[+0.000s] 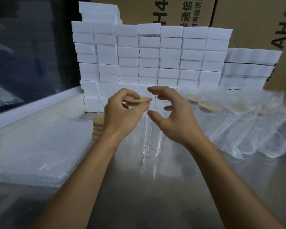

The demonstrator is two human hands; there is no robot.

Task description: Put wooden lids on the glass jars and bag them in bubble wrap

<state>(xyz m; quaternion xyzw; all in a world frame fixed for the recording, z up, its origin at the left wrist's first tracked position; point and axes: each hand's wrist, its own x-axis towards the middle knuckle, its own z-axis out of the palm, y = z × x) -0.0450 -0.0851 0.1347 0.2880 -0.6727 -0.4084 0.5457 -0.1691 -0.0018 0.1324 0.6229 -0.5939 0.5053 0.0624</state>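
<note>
Bubble wrap bags (pixel 40 146) lay in a flat stack along the left edge of the steel table (pixel 147 195), unused. Just right of them, toward the back of the table, stood a short stack of wooden lids (pixel 97 128), partly hidden behind the person's left wrist. The left hand (pixel 120 116) held one wooden lid (pixel 139 100) level, its fingers curled over the top and the thumb beneath, pinching the disc above and slightly to the left of the mouth of a clear glass jar (pixel 153 138). That jar stood upright near the middle of the table, still without a lid. The right hand (pixel 173 119) hovered just beside the jar's rim, its fingers spread and loosely bent with the thumb apart, gripping nothing. Behind the hands rose a wall of white foam blocks (pixel 149 60) against the back edge, with cardboard cartons (pixel 248 14) behind them. Toward the right edge, several jars already lidded and bagged (pixel 210 106) lay side by side in bubble wrap. The step in hand looked to be the capping of this jar. The next move would likely call for the right hand to steady the glass while the left centred the lid over the mouth and pressed it down squarely, since a tilted lid might jam or tip the tall jar.
</note>
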